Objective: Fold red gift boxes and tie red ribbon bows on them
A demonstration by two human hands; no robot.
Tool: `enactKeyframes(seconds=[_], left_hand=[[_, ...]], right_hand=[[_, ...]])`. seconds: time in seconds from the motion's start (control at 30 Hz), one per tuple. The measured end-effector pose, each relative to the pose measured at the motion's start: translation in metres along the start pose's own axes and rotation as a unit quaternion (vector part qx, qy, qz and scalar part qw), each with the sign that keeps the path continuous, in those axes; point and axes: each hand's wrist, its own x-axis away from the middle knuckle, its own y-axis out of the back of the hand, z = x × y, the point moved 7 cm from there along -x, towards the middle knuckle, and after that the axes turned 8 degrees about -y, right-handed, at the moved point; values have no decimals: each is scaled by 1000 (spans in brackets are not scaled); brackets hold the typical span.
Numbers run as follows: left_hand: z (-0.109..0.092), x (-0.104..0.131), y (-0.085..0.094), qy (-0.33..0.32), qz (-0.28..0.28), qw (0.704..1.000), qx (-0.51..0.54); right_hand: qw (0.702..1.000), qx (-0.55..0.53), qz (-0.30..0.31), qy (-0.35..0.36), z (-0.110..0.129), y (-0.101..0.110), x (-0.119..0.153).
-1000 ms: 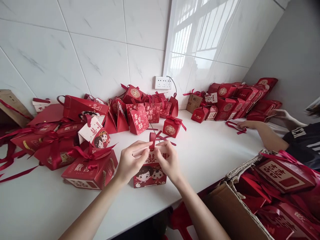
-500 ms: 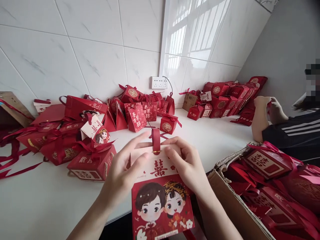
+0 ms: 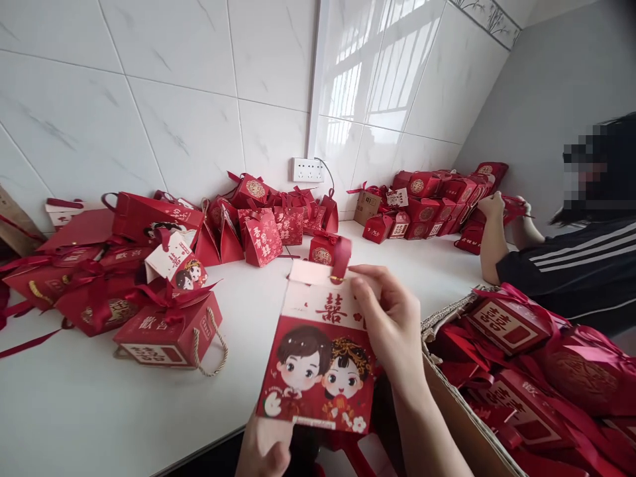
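Note:
A red and white gift box (image 3: 318, 371) with two cartoon faces and a red ribbon loop (image 3: 341, 260) at its top is held up in front of me. My right hand (image 3: 390, 318) pinches its upper right edge, thumb on the front and fingers behind. Below the box's lower left part is my left hand (image 3: 268, 447), its thumb showing and its other fingers hidden behind or under the box. Just beyond the box, a small red box (image 3: 322, 250) stands on the white table (image 3: 238, 318).
Red gift boxes crowd the left side, among them one with rope handles (image 3: 171, 331). More stand along the tiled wall and in a stack (image 3: 432, 199) at back right. A cardboard carton (image 3: 462, 424) full of boxes is at right. Beyond it a person (image 3: 586, 265) handles a red item.
My left hand has let go of the box's top and moved down to its bottom. The box has shifted slightly up and tilted. The person at right has come further into view.

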Motion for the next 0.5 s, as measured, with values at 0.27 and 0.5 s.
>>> enactKeyframes(seconds=[0.27,0.5], left_hand=[[-39,-25,8,13,-55,998,-29],[-42,-22,-2,-19,-56,994,-92]], right_hand=[[967,-214,-90,-104,-69,1,12],[937,-191,-264,-124,-94,17,42]])
